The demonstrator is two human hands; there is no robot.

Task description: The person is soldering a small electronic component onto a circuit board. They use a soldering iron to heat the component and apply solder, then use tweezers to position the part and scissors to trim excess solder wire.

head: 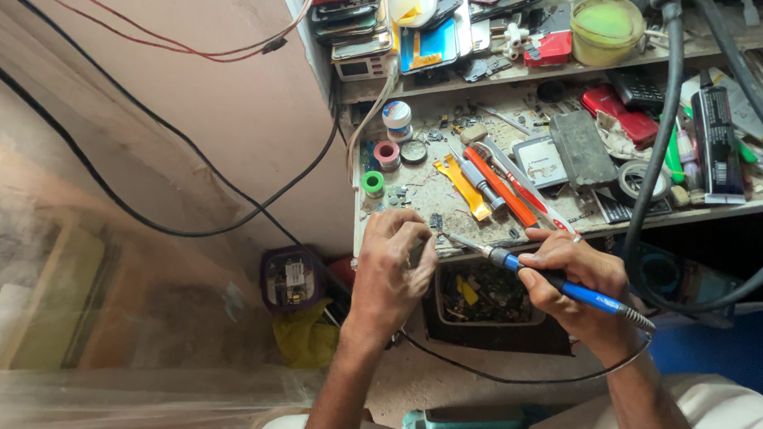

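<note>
A cluttered workbench (451, 204) is filling the upper right of the head view, its bare top scattered with small parts. A thick grey hose (666, 130) is hanging down across its right side and looping back up. On the shelf above, a stack of phones (356, 24) is sitting beside a round yellow tub (607, 27). On the bench top a dark grey block (582, 147) is lying near a red phone (618, 113), and an orange-handled tool (500, 186) is resting just beside a yellow plastic pry tool (463, 184). Small rolls of tape (386, 154) are standing at the bench's left end.

At the front edge of the bench, the left hand (393, 270) is curling closed, its fingertips pinching a small part that is too hidden to tell apart. The right hand (576, 274) is gripping a blue-handled soldering iron (546, 277) like a pen, fingers wrapped tight around the handle. The iron's metal tip is pointing left, reaching just beside the left hand's fingertips. Its black cable (494, 376) is trailing under both wrists.
</note>
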